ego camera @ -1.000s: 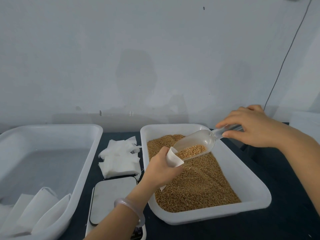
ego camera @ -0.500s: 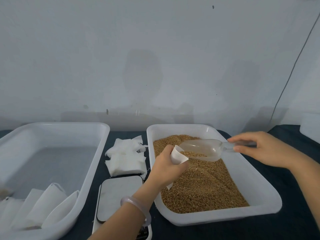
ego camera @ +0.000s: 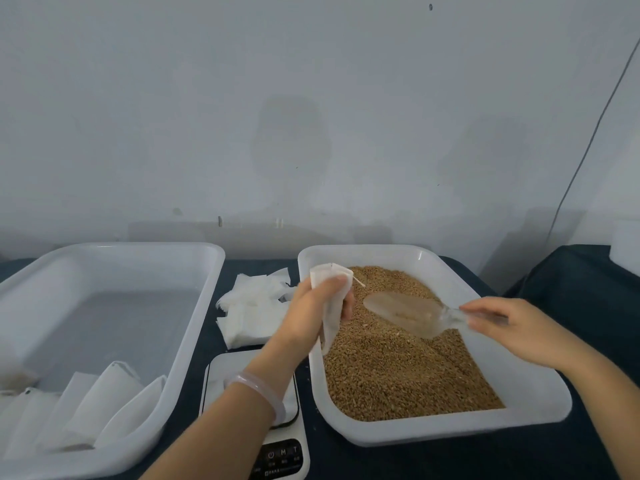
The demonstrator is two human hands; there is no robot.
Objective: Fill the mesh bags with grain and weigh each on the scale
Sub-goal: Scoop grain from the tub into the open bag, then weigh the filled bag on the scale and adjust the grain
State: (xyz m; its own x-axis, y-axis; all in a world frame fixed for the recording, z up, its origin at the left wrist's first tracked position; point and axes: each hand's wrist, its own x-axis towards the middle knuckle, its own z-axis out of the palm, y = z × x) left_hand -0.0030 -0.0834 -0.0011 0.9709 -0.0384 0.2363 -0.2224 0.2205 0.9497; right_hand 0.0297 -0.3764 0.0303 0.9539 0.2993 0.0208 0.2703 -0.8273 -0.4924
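Over grain tray (ego camera: 540, 403) — left hand (ego camera: 317, 310) grips mesh bag (ego camera: 330, 306) upright.

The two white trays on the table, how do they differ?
The left tray holds white bags at its near end; the right tray holds brown grain. The left tray's floor is mostly bare; the right tray's is mostly covered. Both are white and rectangular.

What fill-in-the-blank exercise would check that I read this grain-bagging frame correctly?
1. The left hand grips a white ____ over the edge of the grain tray.
2. The right hand holds a clear ____ by its handle.
3. The scale sits to the ____ of the grain tray.
Missing words: mesh bag; scoop; left.
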